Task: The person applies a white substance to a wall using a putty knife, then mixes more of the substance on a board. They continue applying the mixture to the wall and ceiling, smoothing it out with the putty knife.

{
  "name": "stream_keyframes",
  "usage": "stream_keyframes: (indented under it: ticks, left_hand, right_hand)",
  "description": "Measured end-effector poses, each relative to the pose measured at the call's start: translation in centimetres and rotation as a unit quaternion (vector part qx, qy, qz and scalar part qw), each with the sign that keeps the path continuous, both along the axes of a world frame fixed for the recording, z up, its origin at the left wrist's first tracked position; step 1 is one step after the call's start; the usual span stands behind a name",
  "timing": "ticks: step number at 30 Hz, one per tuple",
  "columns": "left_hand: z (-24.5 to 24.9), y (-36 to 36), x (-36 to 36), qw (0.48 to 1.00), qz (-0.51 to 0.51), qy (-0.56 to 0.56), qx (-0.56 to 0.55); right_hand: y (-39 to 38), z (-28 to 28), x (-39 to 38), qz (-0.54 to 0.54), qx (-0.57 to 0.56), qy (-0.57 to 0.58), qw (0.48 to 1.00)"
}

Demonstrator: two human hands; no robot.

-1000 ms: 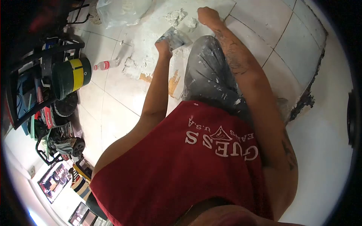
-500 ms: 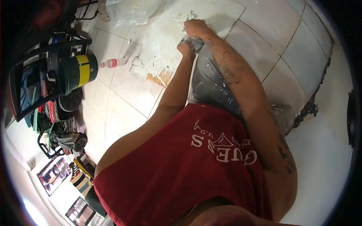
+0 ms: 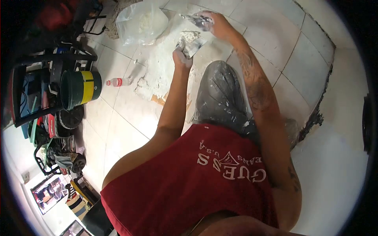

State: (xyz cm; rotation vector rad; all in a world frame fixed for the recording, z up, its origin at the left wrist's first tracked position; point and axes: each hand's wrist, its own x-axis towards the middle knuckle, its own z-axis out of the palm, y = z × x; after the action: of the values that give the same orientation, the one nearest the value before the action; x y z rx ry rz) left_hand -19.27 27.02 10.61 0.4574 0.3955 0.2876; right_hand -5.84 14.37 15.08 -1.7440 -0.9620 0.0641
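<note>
Crouched worker's left hand (image 3: 180, 55) gripped plaster-laden trowel (image 3: 191, 42). Right hand (image 3: 217, 24) closed round putty knife (image 3: 192, 17), whose blade ran leftward from grip, just beyond trowel, apart.

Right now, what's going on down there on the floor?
A person in a red shirt kneels on a tiled floor smeared with white filler. The left hand grips a broad scraper loaded with it; the right hand holds a narrow scraper just beyond. A plastic bag of white powder, a bottle and a green bucket sit to the left.
</note>
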Motion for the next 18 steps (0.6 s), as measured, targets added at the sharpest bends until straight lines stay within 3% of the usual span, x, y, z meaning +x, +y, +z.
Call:
stream_keyframes:
  ticks: [5,8,12,13,18]
  left_hand:
    - [3.4,0.2,0.7,0.997,0.007,0.046,0.07]
    - [3.2,1.2,1.5,0.998,-0.024,0.003,0.057]
    - [5.1,1.1,1.5,0.997,-0.053,-0.036,0.048]
    - [5.7,1.0,1.4,0.997,-0.042,-0.046,0.043]
    - [6.2,1.5,1.9,0.996,-0.024,-0.022,0.082]
  right_hand:
    - [-1.6,1.3,-4.2,0.005,0.116,0.071,0.991]
    - [-1.2,1.4,-5.2,0.013,0.128,-0.012,0.992]
    - [-2.1,-0.6,-5.3,-0.048,0.007,-0.045,0.998]
    - [-3.3,0.5,-5.7,-0.028,-0.129,-0.033,0.991]
    - [-2.9,-2.4,-2.7,-0.083,0.066,0.043,0.993]
